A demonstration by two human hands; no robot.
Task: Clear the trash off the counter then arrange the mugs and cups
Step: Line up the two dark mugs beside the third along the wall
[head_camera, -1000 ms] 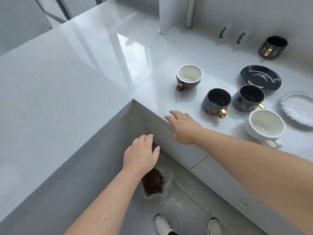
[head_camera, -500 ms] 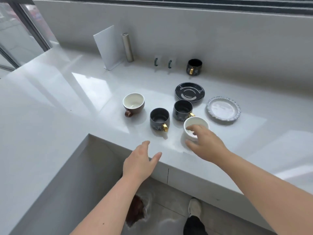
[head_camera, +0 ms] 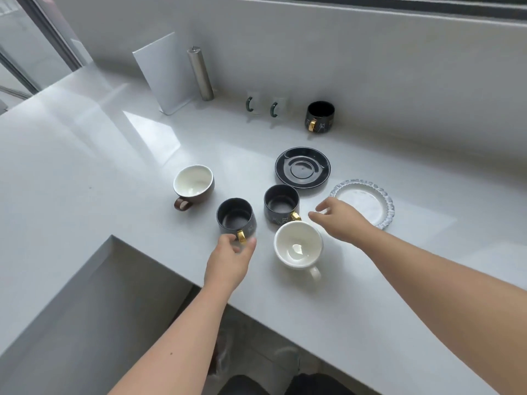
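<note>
Head view shows the left hand (head_camera: 231, 262) has come up from below the table (head_camera: 85, 172) and now pinches the gold handle of the near grey mug (head_camera: 235, 216), while the right hand (head_camera: 340, 220), open and empty, has left the white cup (head_camera: 298, 246) beside that mug, so arranging seems begun.

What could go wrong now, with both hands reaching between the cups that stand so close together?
The left hand pinches only the gold handle of the near grey mug, so the mug may tip when lifted. The right hand reaches over the white cup and might knock it. The white cup stands near the counter edge and may fall.
</note>
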